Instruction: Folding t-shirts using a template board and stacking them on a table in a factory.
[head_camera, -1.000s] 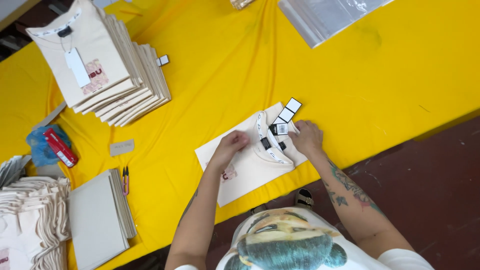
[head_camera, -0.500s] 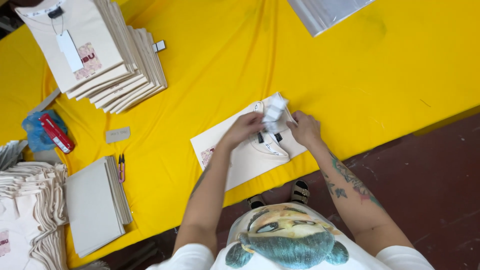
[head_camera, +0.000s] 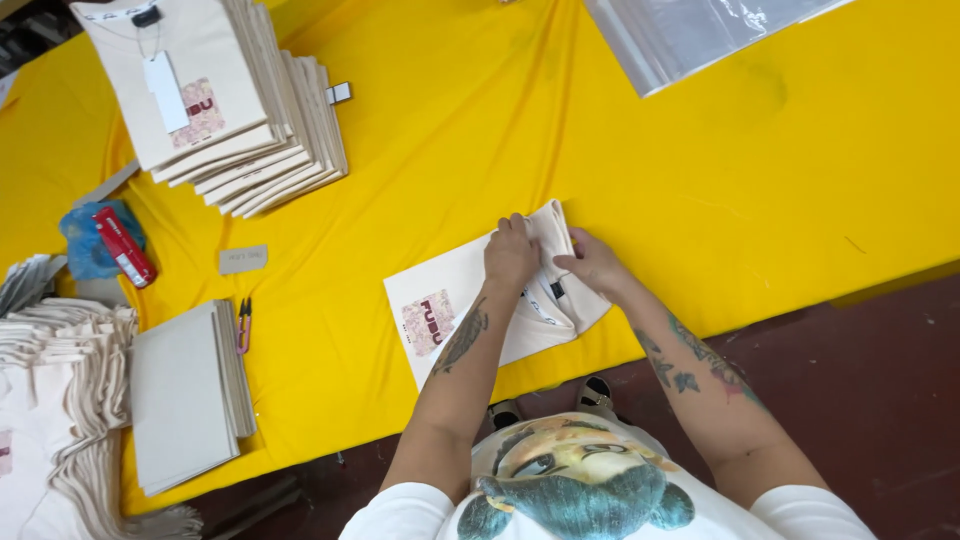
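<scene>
Folded cream shirt (head_camera: 470, 310) lies at the near edge of the yellow tabletop (head_camera: 720, 200), just in front of the person. Left hand (head_camera: 512, 252) presses flat on the shirt's collar end, fingers curled over the fold, grip closed on fabric. Right hand (head_camera: 594, 264) pinches the collar edge beside it. Best to keep the left palm down as anchor, tuck tags inside and smooth the fold square. Stack of folded shirts (head_camera: 230, 110) sits far left of the shirt.

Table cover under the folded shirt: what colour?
Bright yellow table cover, plain; the head view shows it clearly.
</scene>
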